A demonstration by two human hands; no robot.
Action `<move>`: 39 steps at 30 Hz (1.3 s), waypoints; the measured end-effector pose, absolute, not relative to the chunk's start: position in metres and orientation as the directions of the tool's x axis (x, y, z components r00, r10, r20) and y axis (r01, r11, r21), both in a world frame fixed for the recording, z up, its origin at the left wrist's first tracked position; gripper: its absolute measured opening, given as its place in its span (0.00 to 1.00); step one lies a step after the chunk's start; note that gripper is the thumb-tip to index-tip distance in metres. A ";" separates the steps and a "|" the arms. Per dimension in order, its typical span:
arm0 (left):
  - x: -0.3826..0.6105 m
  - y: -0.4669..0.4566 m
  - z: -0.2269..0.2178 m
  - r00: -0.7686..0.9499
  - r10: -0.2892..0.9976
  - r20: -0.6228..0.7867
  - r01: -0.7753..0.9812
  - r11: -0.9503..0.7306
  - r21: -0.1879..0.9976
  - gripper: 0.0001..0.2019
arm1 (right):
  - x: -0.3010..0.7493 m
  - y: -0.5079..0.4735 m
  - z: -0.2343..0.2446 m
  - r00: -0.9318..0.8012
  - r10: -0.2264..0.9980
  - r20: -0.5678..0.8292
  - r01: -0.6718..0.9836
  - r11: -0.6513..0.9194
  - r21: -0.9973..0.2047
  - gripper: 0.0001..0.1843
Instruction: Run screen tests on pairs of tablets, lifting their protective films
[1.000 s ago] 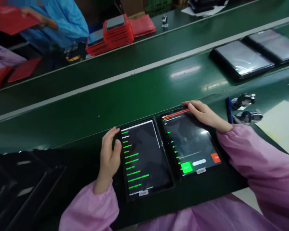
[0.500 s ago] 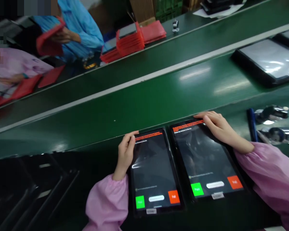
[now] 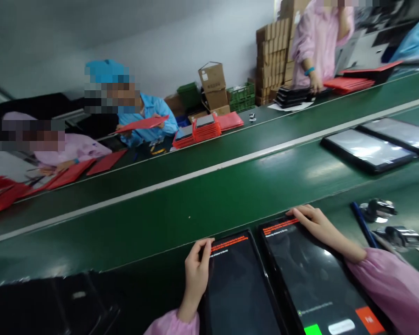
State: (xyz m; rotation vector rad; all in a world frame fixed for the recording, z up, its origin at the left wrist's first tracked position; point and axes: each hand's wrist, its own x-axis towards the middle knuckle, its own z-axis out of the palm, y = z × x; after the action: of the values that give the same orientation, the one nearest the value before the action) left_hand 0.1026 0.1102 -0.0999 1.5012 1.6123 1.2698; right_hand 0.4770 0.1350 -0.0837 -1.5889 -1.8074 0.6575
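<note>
Fingers [image 3: 205,253] of two hands [image 3: 195,272] [image 3: 317,225] touch two tablets [image 3: 242,286] [image 3: 319,270], one each.

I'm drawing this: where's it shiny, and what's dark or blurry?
In the head view, glare whitens the nearer pale tablet; a small glint dots the lit tablet by the right hand; lower-left black things sink into shadow; far-left red folders look blurred.
</note>
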 end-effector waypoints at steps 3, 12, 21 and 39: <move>0.099 0.112 -0.104 -0.218 0.963 0.159 0.405 -0.059 0.913 0.32 | 0.476 0.135 -0.085 -0.059 0.991 0.121 0.669 0.129 -0.732 0.39; 0.099 0.116 -0.104 -0.258 0.964 0.067 0.421 0.050 0.906 0.38 | 0.473 0.133 -0.086 -0.063 0.987 0.146 0.649 0.152 -0.745 0.39; 0.097 0.120 -0.102 -0.198 0.980 0.001 0.420 0.083 0.904 0.40 | 0.476 0.134 -0.094 -0.042 0.981 0.188 0.608 0.175 -0.774 0.44; 0.077 0.012 -0.090 -0.220 0.955 -0.200 0.136 0.233 0.963 0.37 | 0.477 0.047 -0.051 -0.066 0.927 0.369 0.558 0.341 -0.757 0.21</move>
State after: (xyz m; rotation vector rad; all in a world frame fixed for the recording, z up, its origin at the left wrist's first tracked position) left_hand 0.0766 0.0121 -0.0898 1.0526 1.5759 1.1066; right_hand 0.4772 0.0465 -0.0513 -1.3287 -1.7414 0.5369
